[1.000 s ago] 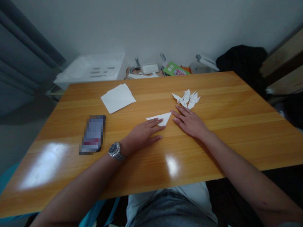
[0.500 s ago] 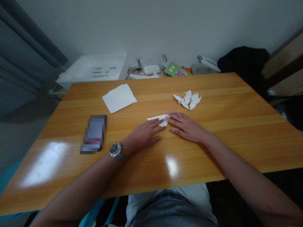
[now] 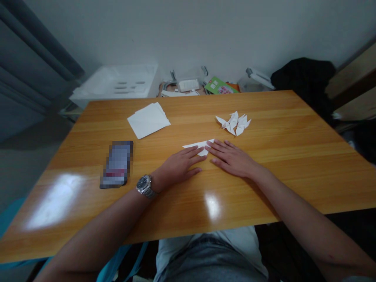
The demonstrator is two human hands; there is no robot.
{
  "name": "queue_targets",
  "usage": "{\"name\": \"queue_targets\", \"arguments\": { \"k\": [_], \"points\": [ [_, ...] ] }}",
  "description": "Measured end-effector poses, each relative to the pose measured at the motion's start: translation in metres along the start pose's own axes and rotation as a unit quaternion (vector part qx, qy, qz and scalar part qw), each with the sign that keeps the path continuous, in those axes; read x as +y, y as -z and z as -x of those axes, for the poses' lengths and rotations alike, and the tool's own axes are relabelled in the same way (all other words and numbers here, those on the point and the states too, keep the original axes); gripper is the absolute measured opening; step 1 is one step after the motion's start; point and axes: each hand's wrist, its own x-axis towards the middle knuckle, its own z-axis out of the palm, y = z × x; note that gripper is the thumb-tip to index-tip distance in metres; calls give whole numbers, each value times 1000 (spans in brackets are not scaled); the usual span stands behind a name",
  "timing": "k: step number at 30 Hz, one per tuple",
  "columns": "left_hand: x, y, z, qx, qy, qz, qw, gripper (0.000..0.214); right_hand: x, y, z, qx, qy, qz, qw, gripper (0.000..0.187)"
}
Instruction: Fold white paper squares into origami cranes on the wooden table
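Note:
A folded white paper triangle (image 3: 197, 146) lies flat near the middle of the wooden table (image 3: 293, 156). My left hand (image 3: 179, 166), with a watch on the wrist, lies flat with its fingers stretched onto the paper's near edge. My right hand (image 3: 230, 158) rests flat beside it, fingertips pressing on the triangle's right corner. Both hands are open and hold nothing. A small heap of folded white paper figures (image 3: 234, 123) sits just beyond my right hand.
A stack of white paper sheets (image 3: 148, 120) lies at the back left. A dark phone (image 3: 117, 164) sits left of my left hand. Behind the table are a white bin (image 3: 117, 84), clutter, and a black bag (image 3: 302, 78).
My right hand slid left from beside the triangle's tip onto its right corner. The left hand stayed in place on the paper.

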Motion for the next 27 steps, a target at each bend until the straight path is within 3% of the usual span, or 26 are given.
{"name": "queue_targets", "arguments": {
  "k": [5,8,12,20,27],
  "points": [
    [0,0,0,-7,5,7,1000,51,8,-4,-3,35,-100,25,994,57],
    [0,0,-1,-8,8,8,1000,52,11,-5,-4,40,-118,40,991,57],
    [0,0,-2,-4,7,12,1000,52,14,-5,-1,34,-84,53,994,59],
    [-3,-5,0,11,-5,20,1000,53,11,8,7,-20,64,25,997,50],
    [-3,-4,-1,9,-2,24,1000,52,13,3,5,14,28,14,999,48]
  ]
}}
